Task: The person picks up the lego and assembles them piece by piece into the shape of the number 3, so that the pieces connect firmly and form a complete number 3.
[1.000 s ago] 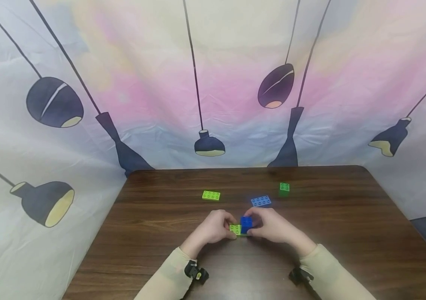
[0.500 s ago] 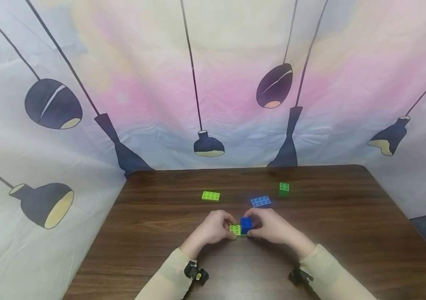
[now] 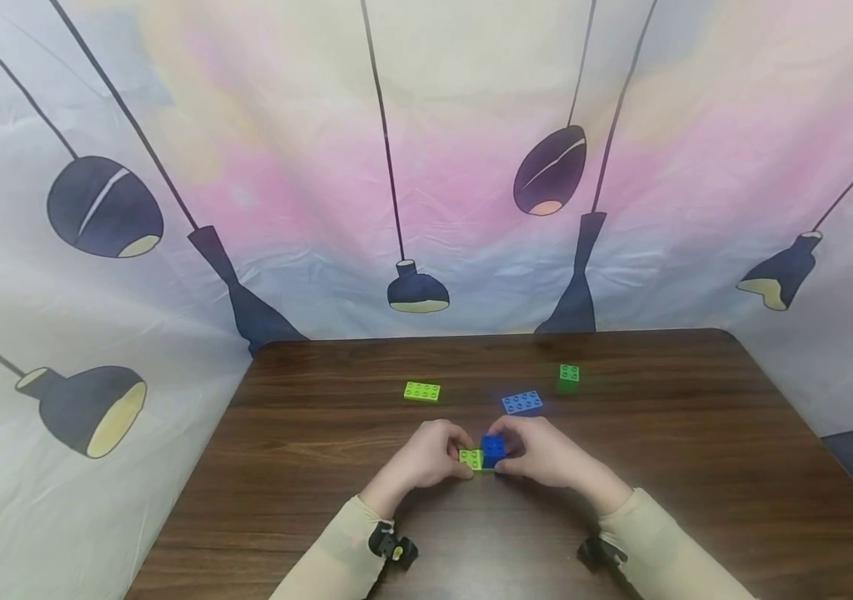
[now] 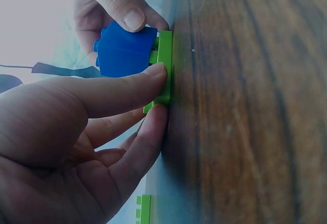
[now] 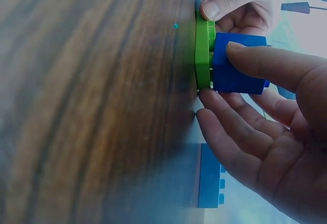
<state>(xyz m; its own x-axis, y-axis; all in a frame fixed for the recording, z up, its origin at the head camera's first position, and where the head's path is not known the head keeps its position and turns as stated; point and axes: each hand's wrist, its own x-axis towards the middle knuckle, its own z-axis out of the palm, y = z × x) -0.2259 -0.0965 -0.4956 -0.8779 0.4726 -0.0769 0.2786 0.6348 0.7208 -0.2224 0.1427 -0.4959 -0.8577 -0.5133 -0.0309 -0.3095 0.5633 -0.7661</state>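
Observation:
My left hand (image 3: 434, 454) pinches the left end of a thin lime-green toy brick (image 3: 470, 460) low over the table, thumb and fingers on opposite sides. At that brick's right end, my right hand (image 3: 549, 452) holds a square dark blue toy brick (image 3: 493, 451) between thumb and fingers. The left wrist view shows the blue brick (image 4: 125, 50) slightly tilted, with green studs (image 4: 154, 56) visible beneath it. In the right wrist view, the studs also show along the seam between the blue brick (image 5: 237, 76) and the lime-green brick (image 5: 202, 55). Fingers hide parts of both bricks.
Beyond the hands on the wooden table (image 3: 306, 500) lie another flat lime-green brick (image 3: 422, 391), a flat lighter blue brick (image 3: 522, 402) and a small square green brick (image 3: 569, 377). A cloth printed with lamps (image 3: 306, 167) hangs behind the table's far edge.

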